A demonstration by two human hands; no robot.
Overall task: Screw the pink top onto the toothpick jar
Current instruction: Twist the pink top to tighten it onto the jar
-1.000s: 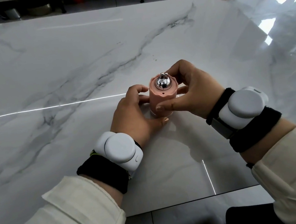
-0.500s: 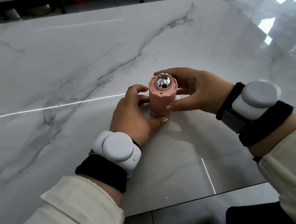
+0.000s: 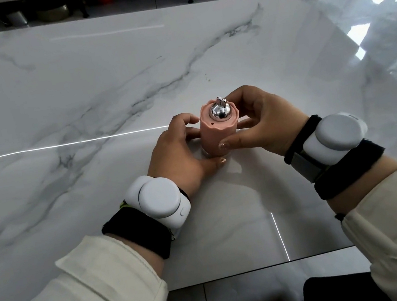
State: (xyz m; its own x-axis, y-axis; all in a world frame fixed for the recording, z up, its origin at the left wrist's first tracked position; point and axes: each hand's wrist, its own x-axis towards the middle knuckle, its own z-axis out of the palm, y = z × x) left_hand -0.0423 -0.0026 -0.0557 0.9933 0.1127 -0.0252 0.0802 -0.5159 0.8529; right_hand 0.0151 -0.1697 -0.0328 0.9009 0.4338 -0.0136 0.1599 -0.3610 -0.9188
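Note:
The pink top (image 3: 218, 131) with a shiny silver knob (image 3: 220, 111) sits upright on the toothpick jar (image 3: 207, 153), whose clear base barely shows beneath it on the marble table. My left hand (image 3: 180, 155) wraps the jar's lower part from the left, thumb along the front. My right hand (image 3: 263, 120) grips the pink top from the right, thumb across its front and fingers curled behind it. Most of the jar is hidden by the top and my fingers.
The white marble table (image 3: 81, 104) stretches wide around the jar; its near edge runs close to my body. Its far right corner is rounded. Chair legs and floor objects lie beyond the far edge. White wrist devices sit on both forearms.
My right hand has turned around the pink top, its wrist swinging out to the right and then partly back. The left hand and the jar's base have stayed in place.

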